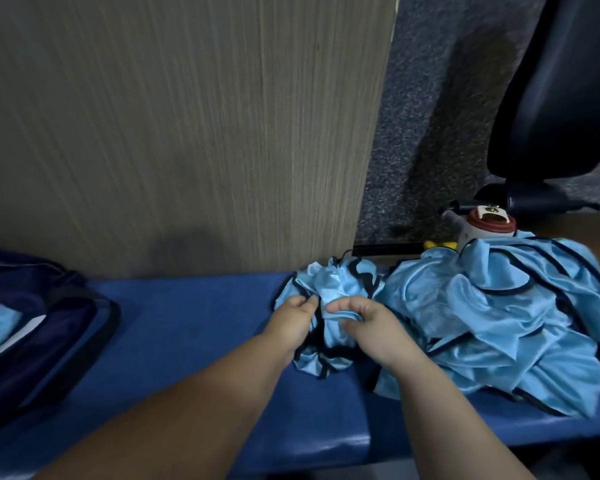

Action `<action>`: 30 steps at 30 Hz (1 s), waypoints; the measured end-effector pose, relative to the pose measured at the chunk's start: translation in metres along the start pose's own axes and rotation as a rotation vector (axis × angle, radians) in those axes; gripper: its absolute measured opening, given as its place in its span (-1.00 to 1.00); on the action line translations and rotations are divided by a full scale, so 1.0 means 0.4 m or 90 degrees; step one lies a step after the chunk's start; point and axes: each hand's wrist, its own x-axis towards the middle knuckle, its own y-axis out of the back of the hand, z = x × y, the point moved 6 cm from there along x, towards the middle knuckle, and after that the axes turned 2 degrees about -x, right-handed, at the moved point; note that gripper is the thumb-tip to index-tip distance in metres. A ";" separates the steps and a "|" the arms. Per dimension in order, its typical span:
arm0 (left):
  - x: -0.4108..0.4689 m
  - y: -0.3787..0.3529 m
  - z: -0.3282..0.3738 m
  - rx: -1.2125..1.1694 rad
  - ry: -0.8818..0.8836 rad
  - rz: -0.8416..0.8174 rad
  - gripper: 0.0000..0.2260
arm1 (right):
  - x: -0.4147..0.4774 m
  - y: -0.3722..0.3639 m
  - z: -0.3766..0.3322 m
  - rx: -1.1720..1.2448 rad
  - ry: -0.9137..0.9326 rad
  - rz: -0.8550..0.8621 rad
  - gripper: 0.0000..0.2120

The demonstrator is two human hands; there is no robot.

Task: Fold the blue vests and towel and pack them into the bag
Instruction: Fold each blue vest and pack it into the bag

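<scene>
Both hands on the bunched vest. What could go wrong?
The vest in the left hand and right hand is bunched; black trim may fold in twisted.
It lies against the pile; pulling could drag others off the bench.
Pile fabric leans on the white bottle; it might tip.

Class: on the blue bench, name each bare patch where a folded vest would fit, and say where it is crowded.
Widest bare stretch of bench: between the bag and the crumpled vest gripped by the left hand and right hand, backed by the wooden panel. The right end is crowded: a pile of vests covers it, a bottle behind.
</scene>
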 end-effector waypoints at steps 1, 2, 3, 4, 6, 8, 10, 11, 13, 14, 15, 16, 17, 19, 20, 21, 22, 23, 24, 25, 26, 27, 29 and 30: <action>-0.003 0.016 -0.004 -0.012 -0.005 0.017 -0.71 | -0.005 -0.005 -0.003 0.018 0.001 -0.017 -0.70; -0.008 0.034 -0.008 -0.027 -0.011 0.035 -0.78 | -0.009 -0.009 -0.005 0.032 0.001 -0.031 -0.70; -0.017 0.052 -0.009 -0.047 -0.017 0.054 -0.81 | -0.012 -0.012 -0.006 0.044 0.000 -0.039 -0.71; -0.023 0.072 -0.011 -0.074 -0.023 0.076 -0.82 | -0.015 -0.013 -0.007 0.054 -0.003 -0.044 -0.72; -0.034 0.123 -0.018 -0.122 -0.030 0.125 -0.84 | -0.018 -0.014 -0.006 0.064 -0.012 -0.045 -0.77; -0.044 0.184 -0.027 -0.145 -0.034 0.185 -0.83 | -0.019 -0.009 -0.004 0.056 -0.020 -0.037 -0.81; -0.050 0.244 -0.039 -0.165 -0.038 0.236 -0.82 | -0.020 -0.003 0.001 0.017 -0.033 -0.033 -0.83; -0.056 0.270 -0.042 -0.180 -0.040 0.260 -0.82 | -0.020 0.001 0.003 -0.007 -0.041 -0.030 -0.83; -0.064 0.317 -0.048 -0.198 -0.042 0.299 -0.81 | -0.020 0.009 0.005 -0.049 -0.042 -0.012 -0.82; -0.067 0.336 -0.049 -0.190 -0.048 0.311 -0.81 | -0.020 0.011 0.004 -0.065 -0.041 -0.001 -0.80; -0.067 0.353 -0.051 -0.167 -0.055 0.321 -0.81 | -0.020 0.012 0.002 -0.077 -0.038 0.010 -0.78; -0.069 0.369 -0.052 -0.133 -0.065 0.329 -0.81 | -0.019 0.013 0.000 -0.093 -0.036 0.022 -0.78; -0.070 0.384 -0.051 -0.089 -0.077 0.338 -0.80 | -0.018 0.014 -0.003 -0.120 -0.031 0.037 -0.78; -0.075 0.411 -0.050 0.010 -0.097 0.350 -0.77 | -0.019 0.020 -0.013 -0.191 -0.016 0.076 -0.82; -0.076 0.423 -0.050 0.060 -0.108 0.354 -0.76 | -0.019 0.025 -0.016 -0.213 -0.008 0.099 -0.84; -0.078 0.433 -0.048 0.107 -0.118 0.357 -0.76 | -0.019 0.031 -0.018 -0.228 -0.002 0.122 -0.85; -0.079 0.444 -0.049 0.151 -0.127 0.359 -0.76 | -0.019 0.036 -0.020 -0.241 0.003 0.146 -0.85; -0.078 0.453 -0.050 0.186 -0.134 0.361 -0.77 | -0.021 0.042 -0.024 -0.254 0.011 0.172 -0.85; -0.077 0.463 -0.053 0.207 -0.139 0.365 -0.78 | -0.022 0.049 -0.028 -0.268 0.024 0.201 -0.84; -0.076 0.474 -0.056 0.214 -0.139 0.371 -0.79 | -0.023 0.055 -0.032 -0.287 0.036 0.230 -0.83; -0.077 0.484 -0.057 0.213 -0.135 0.381 -0.79 | -0.025 0.061 -0.037 -0.308 0.046 0.256 -0.80; -0.077 0.494 -0.058 0.208 -0.126 0.398 -0.78 | -0.026 0.065 -0.040 -0.329 0.046 0.277 -0.77; -0.080 0.518 -0.055 0.187 -0.106 0.444 -0.77 | -0.028 0.073 -0.044 -0.355 0.034 0.308 -0.75; -0.082 0.533 -0.054 0.167 -0.097 0.471 -0.76 | -0.029 0.076 -0.046 -0.360 0.031 0.324 -0.76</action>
